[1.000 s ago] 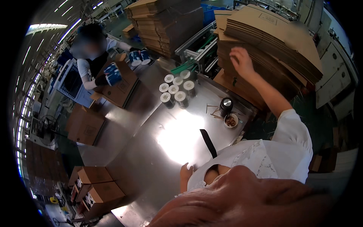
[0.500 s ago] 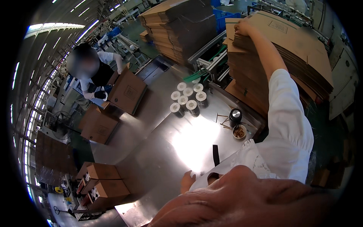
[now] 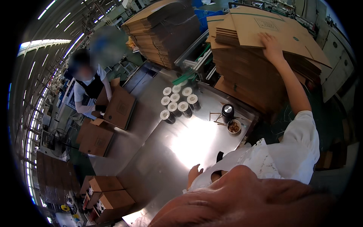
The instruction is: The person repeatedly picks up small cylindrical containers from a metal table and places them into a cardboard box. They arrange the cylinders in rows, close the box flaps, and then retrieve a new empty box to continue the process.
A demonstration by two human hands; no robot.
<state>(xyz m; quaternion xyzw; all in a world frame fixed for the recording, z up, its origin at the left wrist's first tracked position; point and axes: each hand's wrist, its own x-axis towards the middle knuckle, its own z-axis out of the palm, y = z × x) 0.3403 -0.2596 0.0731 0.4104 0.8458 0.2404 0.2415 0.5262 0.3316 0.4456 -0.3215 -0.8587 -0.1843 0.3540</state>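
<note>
My right hand (image 3: pixel 269 44) lies flat, fingers stretched out, on the top flattened cardboard carton (image 3: pixel 247 24) of a tall stack at the upper right. That carton sits askew over the folded ones beneath it, and some of their edges fan out at its left. Low in the middle, my left hand (image 3: pixel 194 174) is at the near side of the metal table (image 3: pixel 147 159), close to my white clothing. Its fingers are apart and hold nothing that I can see; part of the hand is hidden.
Several dark cylinders with white tops (image 3: pixel 174 97) stand grouped on the table. Nearby are a black flask (image 3: pixel 227 110) and a cup with brown contents (image 3: pixel 234 126). A co-worker (image 3: pixel 90 83) reaches into an open carton (image 3: pixel 120 108). Another carton stack (image 3: pixel 162 34) rises behind.
My right hand has moved from the stack's far left edge onto the top carton's face, its fingers now flat. The top carton has shifted askew. The co-worker's hand has moved into the carton.
</note>
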